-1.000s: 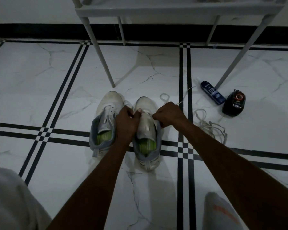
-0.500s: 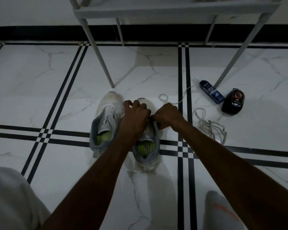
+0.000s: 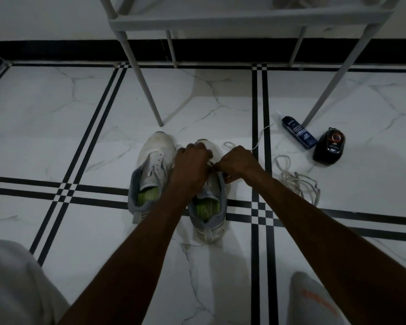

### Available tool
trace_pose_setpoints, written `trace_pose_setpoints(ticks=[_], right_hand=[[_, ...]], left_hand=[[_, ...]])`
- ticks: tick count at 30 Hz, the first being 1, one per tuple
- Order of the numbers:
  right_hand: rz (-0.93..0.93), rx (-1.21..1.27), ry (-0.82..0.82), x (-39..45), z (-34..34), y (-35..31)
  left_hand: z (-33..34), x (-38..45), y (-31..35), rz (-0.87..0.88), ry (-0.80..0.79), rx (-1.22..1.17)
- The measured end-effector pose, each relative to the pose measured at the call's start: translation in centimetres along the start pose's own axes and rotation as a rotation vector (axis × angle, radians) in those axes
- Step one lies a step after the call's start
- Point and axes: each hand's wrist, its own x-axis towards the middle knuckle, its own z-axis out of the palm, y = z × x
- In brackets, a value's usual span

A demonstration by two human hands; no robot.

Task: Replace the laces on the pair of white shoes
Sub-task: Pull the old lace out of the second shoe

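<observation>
head | shoes (image 3: 154, 165): 2 | hands (image 3: 192, 165): 2 | bottle (image 3: 299, 132): 1

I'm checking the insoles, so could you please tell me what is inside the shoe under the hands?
A green insole shows inside the right-hand shoe. Both hands cover its front.

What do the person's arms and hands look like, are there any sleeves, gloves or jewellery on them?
Both forearms are bare right up to the bottom edge of the frame, with no sleeves showing. The left hand and the right hand wear no gloves, and no watch or bracelet shows at either wrist. The light is too dim to tell whether there are rings.
</observation>
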Motion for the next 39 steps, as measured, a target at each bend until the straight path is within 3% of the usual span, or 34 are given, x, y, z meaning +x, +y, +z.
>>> trace_pose_setpoints(ticks=[2, 5, 9, 11, 12, 16, 19, 21, 23, 26, 28, 30, 33, 35, 37, 39], right_hand=[[-0.012, -0.012, -0.006, 0.0, 0.0, 0.1], [-0.003, -0.041, 0.003, 0.0, 0.0, 0.6], [-0.010, -0.028, 0.005, 0.0, -0.5, 0.6], [-0.013, 0.025, 0.028, 0.4, -0.7, 1.1], [-0.020, 0.028, 0.022, 0.3, -0.7, 1.1], [-0.009, 0.052, 0.016, -0.2, -0.7, 0.6], [-0.003, 0.025, 0.016, 0.2, -0.5, 0.6], [-0.013, 0.009, 0.011, 0.3, -0.4, 0.8], [-0.015, 0.022, 0.040, 0.3, -0.4, 1.2], [-0.038, 0.041, 0.042, 0.0, -0.7, 1.2], [-0.057, 0.036, 0.029, -0.2, -0.7, 1.2], [-0.053, 0.039, 0.025, -0.1, -0.6, 1.3], [-0.062, 0.038, 0.029, 0.0, -0.5, 1.3], [-0.058, 0.030, 0.020, 0.0, -0.6, 1.4], [-0.048, 0.030, 0.023, 0.1, -0.5, 1.6], [-0.053, 0.038, 0.045, 0.1, -0.6, 1.8]], left_hand=[[0.5, -0.4, -0.2, 0.016, -0.021, 0.165], [1.3, -1.1, -0.4, 0.009, 0.035, 0.097], [-1.5, -0.6, -2.8, -0.606, 0.646, -0.548], [-3.0, -0.4, -4.4, -0.684, 0.722, -0.493], [-3.6, -0.3, -4.5, -0.635, 0.665, -0.438], [-2.2, -0.8, -1.0, -0.120, 0.222, -0.350], [0.3, -0.9, 1.0, -0.053, -0.003, -0.131], [0.7, -1.1, 1.4, -0.035, -0.004, 0.002], [0.6, -1.2, 0.5, -0.084, 0.146, -0.072], [-1.9, -0.7, -2.3, -0.475, 0.578, -0.387], [-3.2, -0.5, -3.4, -0.604, 0.682, -0.329], [-3.1, -0.4, -2.9, -0.538, 0.624, -0.242], [-1.0, -0.4, -0.6, -0.234, 0.244, -0.316], [0.7, -0.3, 0.7, -0.129, 0.064, -0.276], [1.3, -0.3, 0.9, -0.109, 0.014, -0.131], [1.8, -0.5, 0.3, -0.130, 0.035, -0.199]])
